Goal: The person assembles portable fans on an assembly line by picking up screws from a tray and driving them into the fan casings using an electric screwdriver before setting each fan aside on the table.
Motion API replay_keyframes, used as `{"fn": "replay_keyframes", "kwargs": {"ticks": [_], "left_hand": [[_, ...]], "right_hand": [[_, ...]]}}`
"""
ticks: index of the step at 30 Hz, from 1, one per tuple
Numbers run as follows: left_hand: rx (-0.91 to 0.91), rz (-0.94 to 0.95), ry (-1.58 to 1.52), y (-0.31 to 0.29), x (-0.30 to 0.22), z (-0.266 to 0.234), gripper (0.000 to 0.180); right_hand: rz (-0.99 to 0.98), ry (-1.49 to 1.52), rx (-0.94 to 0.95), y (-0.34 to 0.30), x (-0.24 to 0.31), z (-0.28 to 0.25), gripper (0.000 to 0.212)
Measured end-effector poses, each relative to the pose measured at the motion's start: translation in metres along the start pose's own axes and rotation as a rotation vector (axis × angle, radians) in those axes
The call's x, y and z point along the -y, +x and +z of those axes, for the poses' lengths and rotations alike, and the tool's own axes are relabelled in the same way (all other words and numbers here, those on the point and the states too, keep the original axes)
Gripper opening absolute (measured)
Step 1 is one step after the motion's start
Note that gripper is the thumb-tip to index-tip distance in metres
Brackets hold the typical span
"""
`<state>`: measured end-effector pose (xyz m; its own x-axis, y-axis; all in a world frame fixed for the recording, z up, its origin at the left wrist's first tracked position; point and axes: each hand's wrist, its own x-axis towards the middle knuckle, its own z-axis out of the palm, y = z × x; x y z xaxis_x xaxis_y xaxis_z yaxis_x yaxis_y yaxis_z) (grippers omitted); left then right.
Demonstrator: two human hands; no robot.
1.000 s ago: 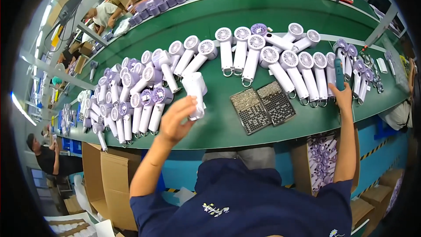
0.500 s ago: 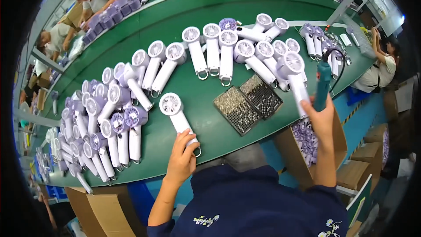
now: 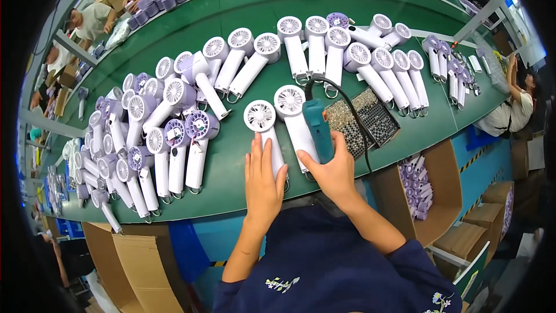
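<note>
Two white handheld fans lie side by side near the table's front edge. My left hand [image 3: 263,182] rests with straight fingers on the handle of the left fan [image 3: 259,117], the thumb toward the second fan. My right hand [image 3: 335,177] is wrapped round a teal electric screwdriver [image 3: 318,130] with a black cord. Its thumb reaches to the handle of the right fan [image 3: 289,102], which the screwdriver partly covers. Beside the screwdriver lie black perforated trays [image 3: 379,122] filled with small screws.
Fans [image 3: 174,93] crowd the left of the green table [image 3: 231,165]; a row of others [image 3: 315,26] runs along its back. An open carton [image 3: 443,191] with purple parts stands below the right edge. The cord [image 3: 362,127] loops over the trays. Co-workers sit across and at right.
My right hand has come left with the screwdriver and a fan, which now lies beside the first one. My left hand's fingers have straightened on its fan. The whole view has shifted.
</note>
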<state>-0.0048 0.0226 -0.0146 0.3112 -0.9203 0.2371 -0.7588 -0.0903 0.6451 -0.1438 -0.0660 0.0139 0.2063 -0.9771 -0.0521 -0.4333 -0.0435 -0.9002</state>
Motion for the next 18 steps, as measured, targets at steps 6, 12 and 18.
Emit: {"fn": "replay_keyframes", "kwargs": {"ticks": [6, 12, 18], "left_hand": [[-0.064, 0.019, -0.11, 0.004, -0.009, 0.006, 0.059], [0.148, 0.184, 0.236, 0.009, -0.026, -0.005, 0.053], [0.198, 0.194, 0.282, 0.033, -0.025, 0.012, 0.052]], "right_hand": [[-0.072, -0.192, 0.017, -0.003, -0.015, 0.0, 0.062], [-0.075, 0.454, 0.062, -0.016, -0.009, -0.049, 0.048], [-0.533, 0.984, 0.009, 0.048, -0.001, -0.118, 0.082]]}}
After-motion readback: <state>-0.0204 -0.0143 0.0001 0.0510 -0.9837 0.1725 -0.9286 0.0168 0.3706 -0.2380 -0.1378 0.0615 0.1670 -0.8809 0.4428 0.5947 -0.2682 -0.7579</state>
